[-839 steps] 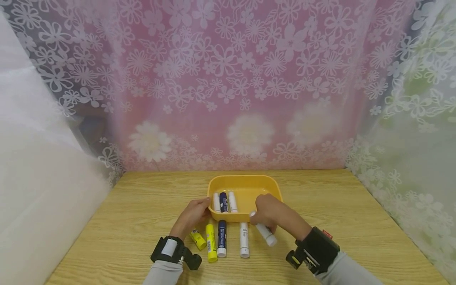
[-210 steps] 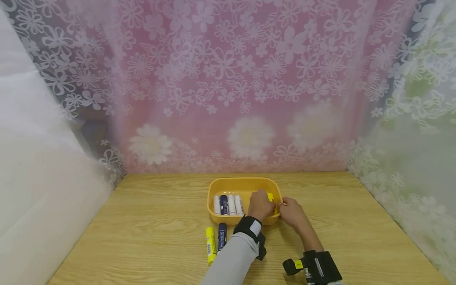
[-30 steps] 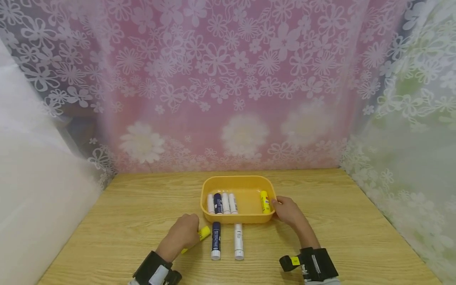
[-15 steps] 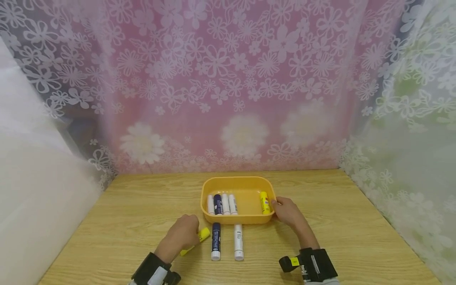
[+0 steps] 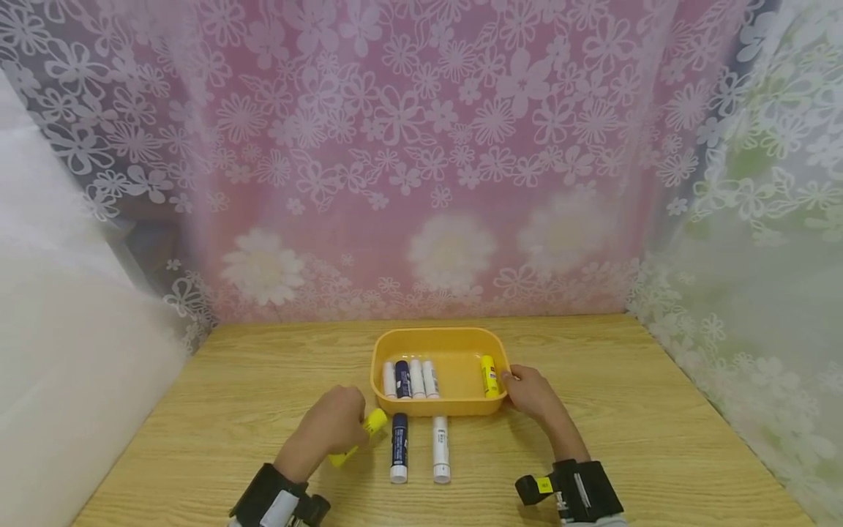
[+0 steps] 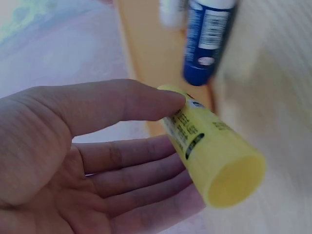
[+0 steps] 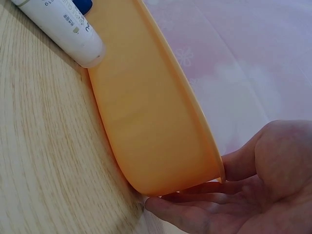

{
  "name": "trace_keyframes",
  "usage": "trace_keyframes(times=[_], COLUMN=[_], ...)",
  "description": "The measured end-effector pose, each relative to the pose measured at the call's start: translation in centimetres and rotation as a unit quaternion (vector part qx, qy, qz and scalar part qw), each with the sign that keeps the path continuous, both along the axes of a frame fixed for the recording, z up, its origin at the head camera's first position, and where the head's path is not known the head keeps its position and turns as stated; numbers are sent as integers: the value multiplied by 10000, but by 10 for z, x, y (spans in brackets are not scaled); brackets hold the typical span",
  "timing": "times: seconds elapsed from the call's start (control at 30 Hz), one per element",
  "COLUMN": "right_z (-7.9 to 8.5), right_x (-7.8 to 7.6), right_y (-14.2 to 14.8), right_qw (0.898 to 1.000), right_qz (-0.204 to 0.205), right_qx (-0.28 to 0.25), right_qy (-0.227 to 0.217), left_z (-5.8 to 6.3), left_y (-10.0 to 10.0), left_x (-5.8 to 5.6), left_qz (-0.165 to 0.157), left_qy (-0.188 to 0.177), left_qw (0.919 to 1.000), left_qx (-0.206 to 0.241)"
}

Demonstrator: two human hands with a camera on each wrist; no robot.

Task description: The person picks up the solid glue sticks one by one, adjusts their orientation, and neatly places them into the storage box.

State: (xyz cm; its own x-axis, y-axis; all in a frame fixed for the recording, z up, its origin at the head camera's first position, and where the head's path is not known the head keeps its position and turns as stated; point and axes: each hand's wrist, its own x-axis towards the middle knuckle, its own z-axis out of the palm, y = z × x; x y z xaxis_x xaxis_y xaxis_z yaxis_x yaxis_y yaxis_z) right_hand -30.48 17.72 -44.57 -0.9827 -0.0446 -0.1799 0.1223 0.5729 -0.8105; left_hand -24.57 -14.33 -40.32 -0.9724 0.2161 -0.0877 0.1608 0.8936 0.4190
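My left hand (image 5: 332, 421) pinches a yellow glue stick (image 5: 374, 422) between thumb and fingers, left of the tray's front edge. In the left wrist view the yellow glue stick (image 6: 209, 151) tilts, its round end toward the camera. My right hand (image 5: 530, 391) grips the right end of a yellow-orange plastic tray (image 5: 448, 406), thumb at the rim and fingers along the outer wall. Inside the tray, three white glue sticks and a dark blue glue stick (image 5: 403, 379) lie side by side at left. Another yellow glue stick (image 5: 489, 376) lies at the right end.
In front of the tray, a dark blue glue stick (image 5: 399, 446) and a white glue stick (image 5: 441, 448) lie on the wooden table (image 5: 263, 366), apart from each other. A pink flowered curtain (image 5: 435, 146) hangs behind the table.
Over the last second my left hand has raised the yellow glue stick slightly. Since the oldest frame, a white and a yellow glue stick have come into the tray. The right hand keeps its hold.
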Motion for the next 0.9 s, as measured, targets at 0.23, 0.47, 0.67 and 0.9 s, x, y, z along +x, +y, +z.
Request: trace_keyframes(times=[0.23,0.47,0.67,0.9], right_z=[0,0,-1,-2], right_x=[0,0,0,-1], right_y=[-1,-2,0,-3], right_qw=[10000,10000,10000,10000], right_qz=[-41,-28,-62,-71], right_qx=[19,18,17,29], right_qy=[7,24,23,41], left_z=[17,24,26,25], left_y=[5,22,53,95], left_x=[-3,-5,-15,-32], left_qz=[-610,-719,-767,-698], left_qy=[305,887,1274,1709], left_qw=[9959,9900,9803,9708], left_qx=[592,829,1297,1532])
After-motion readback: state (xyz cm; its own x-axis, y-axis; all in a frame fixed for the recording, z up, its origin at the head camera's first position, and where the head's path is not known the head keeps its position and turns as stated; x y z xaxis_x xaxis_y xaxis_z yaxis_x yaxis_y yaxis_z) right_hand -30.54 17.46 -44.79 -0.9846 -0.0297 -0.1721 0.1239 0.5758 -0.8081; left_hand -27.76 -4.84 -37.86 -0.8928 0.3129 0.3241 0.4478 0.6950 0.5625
